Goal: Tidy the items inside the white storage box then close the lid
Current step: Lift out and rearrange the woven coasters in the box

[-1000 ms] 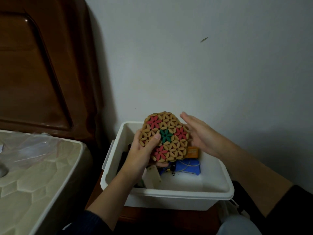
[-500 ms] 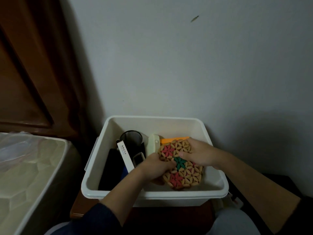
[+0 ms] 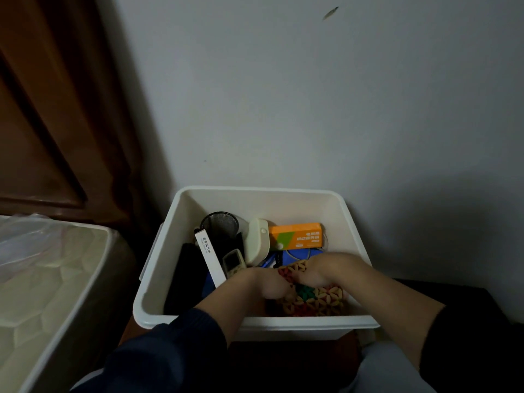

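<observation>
The white storage box [image 3: 255, 192] stands open against the wall, with no lid in view. Both hands reach down into its front right part. My left hand [image 3: 268, 283] and my right hand [image 3: 323, 272] hold the woven flower-patterned mat [image 3: 314, 300] low inside the box, near the front wall. Their fingers are hidden below the mat and wrists. Behind the hands lie an orange carton [image 3: 296, 236], a cream plastic device [image 3: 256, 242], a black mesh cup [image 3: 219, 224], a long white carton [image 3: 209, 258] and a small remote [image 3: 233, 262].
A mattress [image 3: 51, 279] with a clear plastic bag fills the left side. A dark wooden headboard [image 3: 56, 109] rises behind it. The box sits on a brown wooden surface [image 3: 283, 353], close to the grey wall [image 3: 312, 95]. A dark object lies at the right.
The mat was held up above the box; both hands have lowered it into the front right of the box. The camera has tilted down over the box.
</observation>
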Demonstrator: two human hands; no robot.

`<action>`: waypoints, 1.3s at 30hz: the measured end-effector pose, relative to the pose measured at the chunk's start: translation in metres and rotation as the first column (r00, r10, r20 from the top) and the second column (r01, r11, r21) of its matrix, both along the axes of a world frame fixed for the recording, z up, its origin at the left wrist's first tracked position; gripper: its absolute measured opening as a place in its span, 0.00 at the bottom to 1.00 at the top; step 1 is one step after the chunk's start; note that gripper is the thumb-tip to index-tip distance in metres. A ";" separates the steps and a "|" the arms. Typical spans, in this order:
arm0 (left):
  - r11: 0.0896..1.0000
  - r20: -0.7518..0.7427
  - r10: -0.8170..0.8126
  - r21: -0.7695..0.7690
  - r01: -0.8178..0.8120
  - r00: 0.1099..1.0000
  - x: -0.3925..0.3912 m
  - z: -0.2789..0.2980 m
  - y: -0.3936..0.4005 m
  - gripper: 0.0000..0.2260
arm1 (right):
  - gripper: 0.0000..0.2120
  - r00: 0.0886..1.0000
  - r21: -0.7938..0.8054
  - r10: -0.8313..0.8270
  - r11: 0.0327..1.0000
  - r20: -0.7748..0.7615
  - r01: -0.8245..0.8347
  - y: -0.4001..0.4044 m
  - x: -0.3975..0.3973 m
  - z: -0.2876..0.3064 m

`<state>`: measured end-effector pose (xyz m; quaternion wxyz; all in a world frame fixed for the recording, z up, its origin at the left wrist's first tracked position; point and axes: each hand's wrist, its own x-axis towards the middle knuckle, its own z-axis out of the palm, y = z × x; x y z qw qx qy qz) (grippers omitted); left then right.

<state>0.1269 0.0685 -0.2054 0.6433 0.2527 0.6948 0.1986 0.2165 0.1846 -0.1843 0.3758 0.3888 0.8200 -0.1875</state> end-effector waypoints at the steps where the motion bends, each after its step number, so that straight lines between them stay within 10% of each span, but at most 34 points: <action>1: 1.000 -0.002 -0.009 -0.012 0.009 1.000 -0.002 -0.002 -0.001 0.10 | 0.31 1.000 0.004 0.005 1.000 0.025 -0.005 0.000 -0.001 0.001; 6: 0.997 0.016 -0.018 -0.075 0.019 1.000 -0.009 -0.011 -0.001 0.22 | 0.29 0.994 -0.034 -0.009 0.999 0.111 0.013 0.002 -0.003 0.010; 12: 0.997 0.132 0.052 -0.068 -0.043 0.990 -0.017 -0.009 -0.002 0.03 | 0.46 0.988 0.013 -0.128 0.992 0.092 0.127 0.003 -0.007 0.006; 18: 0.988 0.147 0.148 -0.060 -0.140 0.978 -0.019 -0.010 -0.004 0.21 | 0.50 0.989 0.017 -0.125 0.992 -0.081 0.127 0.009 -0.005 0.007; 27: 0.983 0.204 0.183 -0.034 -0.180 0.962 -0.018 -0.010 -0.003 0.21 | 0.34 0.929 0.042 -0.289 0.951 -0.229 0.306 0.008 -0.009 -0.005; 39: 0.997 0.143 0.051 0.046 -0.058 0.988 -0.013 -0.018 0.008 0.20 | 0.12 0.732 -0.362 -0.641 0.755 -0.232 0.546 0.021 -0.004 -0.013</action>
